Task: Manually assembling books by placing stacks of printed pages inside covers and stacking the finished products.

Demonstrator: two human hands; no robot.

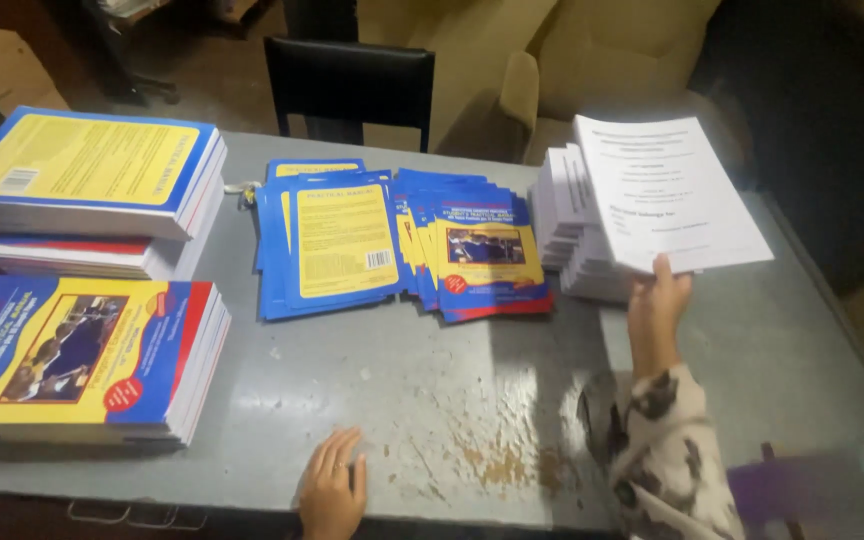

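The right hand (658, 300) is reaching up and away from the body, its forearm in a patterned sleeve (657, 450) rising from the near edge of the grey desk (432, 400). Its fingers are gripping the near edge of a white printed sheaf (667, 190), thumb underneath, and the sheaf is tilting up above the white stack (567, 215) at the far right of the desk — lifted at the near side, with the far side too hard to judge for contact.

The left hand (334, 490) is lying flat and relaxed on the near edge of the desk, fingers spread and pointing away, grasping nothing.

Between the two hands, farther back, loose blue-and-yellow covers (392, 240) are lying fanned out in overlapping piles. At the left side, bound blue-and-yellow books are sitting in stacks — one near stack (82, 350) face up, and a far stack (87, 175) showing a yellow back cover on top. A black chair (349, 85) is standing behind the desk.
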